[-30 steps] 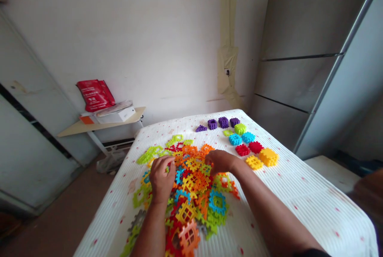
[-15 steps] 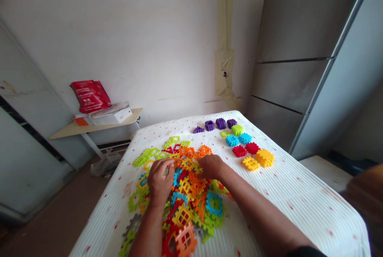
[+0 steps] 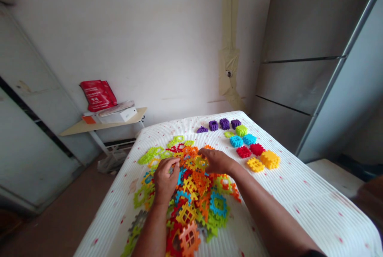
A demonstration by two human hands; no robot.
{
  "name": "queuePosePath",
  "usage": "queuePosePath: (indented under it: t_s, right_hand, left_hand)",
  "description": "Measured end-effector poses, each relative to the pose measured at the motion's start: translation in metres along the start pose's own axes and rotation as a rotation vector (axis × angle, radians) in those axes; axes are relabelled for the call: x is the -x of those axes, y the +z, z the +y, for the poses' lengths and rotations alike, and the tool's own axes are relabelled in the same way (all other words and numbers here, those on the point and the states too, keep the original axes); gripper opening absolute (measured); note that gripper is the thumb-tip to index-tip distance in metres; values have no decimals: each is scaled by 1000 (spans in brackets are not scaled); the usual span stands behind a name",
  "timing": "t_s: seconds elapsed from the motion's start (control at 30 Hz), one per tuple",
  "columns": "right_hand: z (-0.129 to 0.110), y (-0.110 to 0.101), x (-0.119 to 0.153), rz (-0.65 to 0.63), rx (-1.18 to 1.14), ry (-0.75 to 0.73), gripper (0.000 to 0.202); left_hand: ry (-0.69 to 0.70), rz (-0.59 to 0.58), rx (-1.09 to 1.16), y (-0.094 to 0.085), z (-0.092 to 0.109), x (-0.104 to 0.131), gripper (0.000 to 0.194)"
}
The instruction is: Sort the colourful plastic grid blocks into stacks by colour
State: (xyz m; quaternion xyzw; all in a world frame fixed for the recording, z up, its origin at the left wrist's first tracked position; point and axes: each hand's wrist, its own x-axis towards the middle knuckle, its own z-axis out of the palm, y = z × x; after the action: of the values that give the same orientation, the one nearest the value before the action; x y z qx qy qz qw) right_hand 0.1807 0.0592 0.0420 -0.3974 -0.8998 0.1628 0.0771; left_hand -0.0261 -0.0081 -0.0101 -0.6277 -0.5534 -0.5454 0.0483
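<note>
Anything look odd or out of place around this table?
The white wall socket: wrinkled beige tape-like strips surround it and run up the wall, looking makeshift. The multicoloured toothed plastic pieces are jumbled, with no visible breakage.

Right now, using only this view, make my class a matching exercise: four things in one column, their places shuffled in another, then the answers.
Things
1. Red bag
2. Purple stacks
3. Yellow stacks
4. Mixed pile

Places
A. Closest to the camera among the neat stacks
B. Beneath the left hand and right hand
C. With boxes on the side table
D. Near the covered table's far edge

Pairs: 1-C, 2-D, 3-A, 4-B
</note>
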Motion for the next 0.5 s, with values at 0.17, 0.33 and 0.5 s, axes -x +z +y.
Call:
queuePosePath:
  t_s: [0.17, 0.33, 0.5]
  right_hand:
    - [-4, 15, -6, 101, -155, -203, 84]
    - [-15, 27, -9, 175, -109, -312, 85]
    - [-26, 30, -11, 298, -127, -342, 73]
  left_hand:
    - [-402, -131, 296, 4, 8, 1, 28]
    - [-581, -166, 457, 6, 9, -2, 34]
    - [-670, -75, 522, 4, -1, -2, 30]
